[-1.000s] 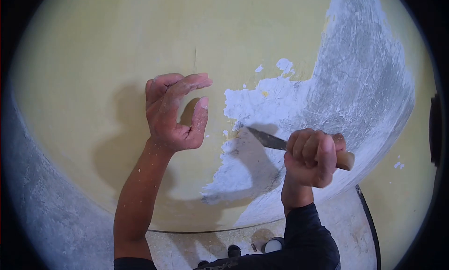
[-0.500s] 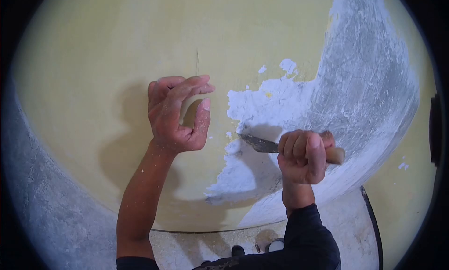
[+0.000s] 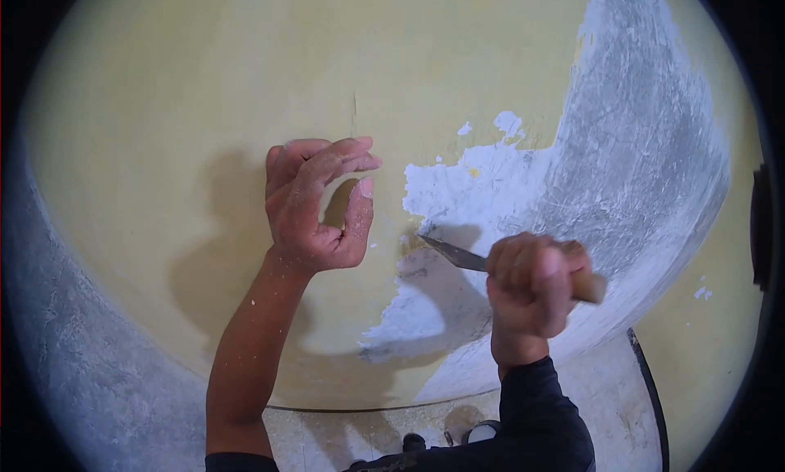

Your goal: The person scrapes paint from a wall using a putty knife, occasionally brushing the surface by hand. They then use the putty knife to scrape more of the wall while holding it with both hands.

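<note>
My right hand (image 3: pixel 530 288) is wrapped round the wooden handle of a scraper (image 3: pixel 455 255). The pointed end of its metal blade meets the wall at the ragged edge between yellow paint (image 3: pixel 441 55) and a bared white patch (image 3: pixel 499 186). To the left, my left hand (image 3: pixel 315 206) is raised in front of the painted wall, its fingers curved and the thumb apart from them. Nothing shows between them. Pale specks of dust cling to this hand and forearm.
A large grey scraped area (image 3: pixel 642 129) runs up the right side of the wall. A thin crack (image 3: pixel 355 111) marks the paint above my left hand. Down by the floor (image 3: pixel 319 431) sits a round white-topped item (image 3: pixel 482 432). A dark object (image 3: pixel 761 227) stands at the far right.
The scraper's blade has rolled and now looks narrower, and my right hand is more blurred. My left hand keeps its curved pose. The whole view has shifted slightly.
</note>
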Tool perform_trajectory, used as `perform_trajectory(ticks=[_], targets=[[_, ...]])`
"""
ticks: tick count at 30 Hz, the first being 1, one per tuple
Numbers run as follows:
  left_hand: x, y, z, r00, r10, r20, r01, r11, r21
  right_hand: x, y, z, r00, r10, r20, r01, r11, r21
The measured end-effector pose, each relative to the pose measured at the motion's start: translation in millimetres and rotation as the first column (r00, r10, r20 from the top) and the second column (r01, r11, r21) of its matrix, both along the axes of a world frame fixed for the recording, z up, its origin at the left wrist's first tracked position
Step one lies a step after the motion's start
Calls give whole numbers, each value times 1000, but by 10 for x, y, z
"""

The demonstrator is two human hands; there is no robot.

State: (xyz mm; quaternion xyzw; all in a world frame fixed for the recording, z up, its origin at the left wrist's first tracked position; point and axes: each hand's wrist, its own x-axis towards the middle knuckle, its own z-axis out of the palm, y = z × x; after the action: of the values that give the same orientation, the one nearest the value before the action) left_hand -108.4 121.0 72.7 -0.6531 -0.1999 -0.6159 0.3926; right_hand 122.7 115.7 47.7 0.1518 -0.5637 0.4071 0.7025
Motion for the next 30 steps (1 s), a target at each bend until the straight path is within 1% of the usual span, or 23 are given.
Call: perform_trajectory(ticks=[2, 3, 4, 6, 7, 9, 10, 12, 13, 14, 16, 17, 18, 20, 21, 22, 24, 25, 26, 27, 28, 29, 30], targets=[[-5, 13, 13, 1000, -7, -11, 7, 1000, 15, 90, -5, 73, 999, -45, 8, 44, 995, 87], [-10, 13, 12, 1000, -11, -19, 11, 1000, 26, 76, 46, 80, 999, 24, -47, -20, 997, 77], [-10, 6, -5, 1000, -12, -12, 12, 1000, 27, -64, 88, 118, 1000, 5, 9, -5, 998, 60], [-10, 5, 1, 1000, -27, -4, 27, 999, 18, -46, 21, 70, 996, -66, 66, 61, 995, 83], [-24, -10, 7, 1000, -27, 4, 27, 999, 29, -10, 50, 110, 995, -67, 73, 60, 994, 95], [-60, -54, -1, 992, 4, -124, -10, 999, -49, 87, 106, 148, 993, 68, -92, -53, 986, 158], [-50, -52, -2, 993, 2, -118, -7, 999, -50, 40, 97, 137, 994, 65, -86, -51, 986, 157], [-13, -46, 0, 1000, 12, 9, -11, 997, -77, -88, 58, 112, 998, 21, 51, -23, 999, 48], [-17, -49, 12, 1000, 13, 12, -12, 998, -69, -66, 2, 109, 995, -46, 93, 43, 998, 36], [-14, -57, 7, 1000, 10, -5, -10, 999, -52, -33, 59, 63, 995, -50, 88, 48, 998, 32], [-20, -42, 24, 1000, 7, -21, -7, 1000, -28, -57, 159, 122, 999, 26, -27, -24, 996, 84], [-19, -56, -5, 1000, 8, -12, -9, 998, -61, -143, 135, 113, 997, 55, 61, -56, 998, 13], [-22, -51, 7, 1000, 14, -2, -14, 997, -74, -124, 113, 147, 996, 56, 65, -57, 998, 20], [-24, -60, 17, 1000, 14, -17, -15, 998, -55, -59, 92, 176, 995, 60, 85, -70, 989, 128], [-26, -51, 30, 999, 11, -32, -13, 999, -35, -3, 87, 238, 999, 37, 20, -39, 991, 129], [-25, -46, 21, 999, 10, -32, -12, 999, -40, -57, 105, 202, 999, 36, 20, -38, 992, 124], [-29, -40, 14, 1000, 6, -13, -7, 998, -58, -214, 152, 114, 993, 68, 99, -74, 996, 54], [-28, -38, 16, 1000, 9, -11, -10, 998, -56, -192, 59, 129, 996, -42, 81, 41, 999, 13], [-26, -39, 8, 1000, 2, -15, -3, 999, -48, -161, 92, 120, 996, -41, 80, 40, 999, 9], [-30, -30, 19, 1000, -6, -21, 6, 999, -35, -109, 173, 111, 996, 88, -18, -87, 995, 49], [-34, -33, 21, 1000, -7, -20, 6, 999, -36, -90, 257, 63, 970, 218, -106, -208, 973, 97], [-34, -49, 15, 1000, -2, -18, 1, 999, -48, -137, 442, -213, 976, -203, -82, 193, 974, -118], [-32, -50, 22, 1000, 2, -18, -3, 999, -53, -276, 219, -14, 982, 98, 163, -97, 995, -12]])
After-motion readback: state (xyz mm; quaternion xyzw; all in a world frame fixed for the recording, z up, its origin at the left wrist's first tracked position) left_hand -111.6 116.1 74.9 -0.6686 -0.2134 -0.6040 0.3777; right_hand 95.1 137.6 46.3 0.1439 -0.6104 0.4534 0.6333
